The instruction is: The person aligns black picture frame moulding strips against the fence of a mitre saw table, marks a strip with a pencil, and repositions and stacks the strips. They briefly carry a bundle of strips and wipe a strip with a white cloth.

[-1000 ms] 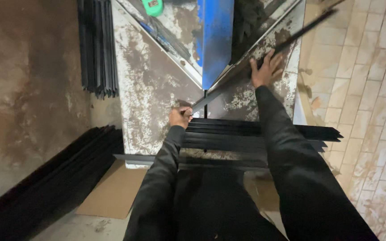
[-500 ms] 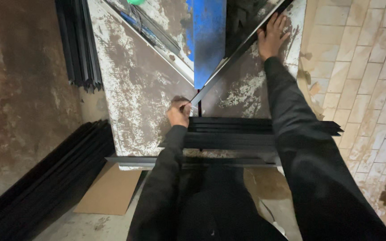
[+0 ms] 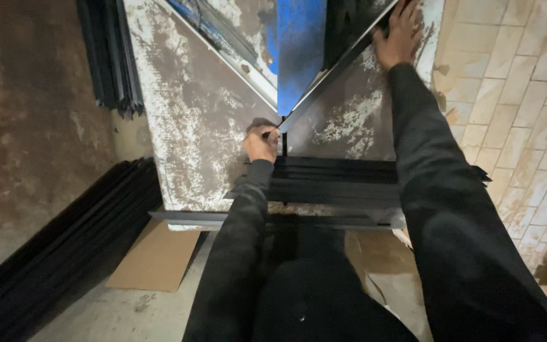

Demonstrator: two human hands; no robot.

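A long black bar lies slantwise across the worktop, running from near the middle of the near edge up toward the far right corner. The left hand holds its near end, the grip closed around that end, fingers curled tight. The right hand lies flat on the bar's far stretch near the worktop's far right corner, fingers spread and open, pressing rather than clasping; whether the thumb hooks under the bar cannot be told from here.

Just beside the bar, toward the far edge, stands a blue block, its lower tip close to the left hand. A pale strip slants across the worktop's far left part, meeting the block near that tip. The worktop itself is grey and blotched with white.

Along the near edge, right of the left hand, a stack of black bars lies crosswise, and one more bar rests just below it along the edge.

On the floor by the worktop's near left corner lies a sheet of cardboard. More black bars lie on the floor at the left, and another bundle stands off the far left corner. Pale bricks cover the ground to the right.
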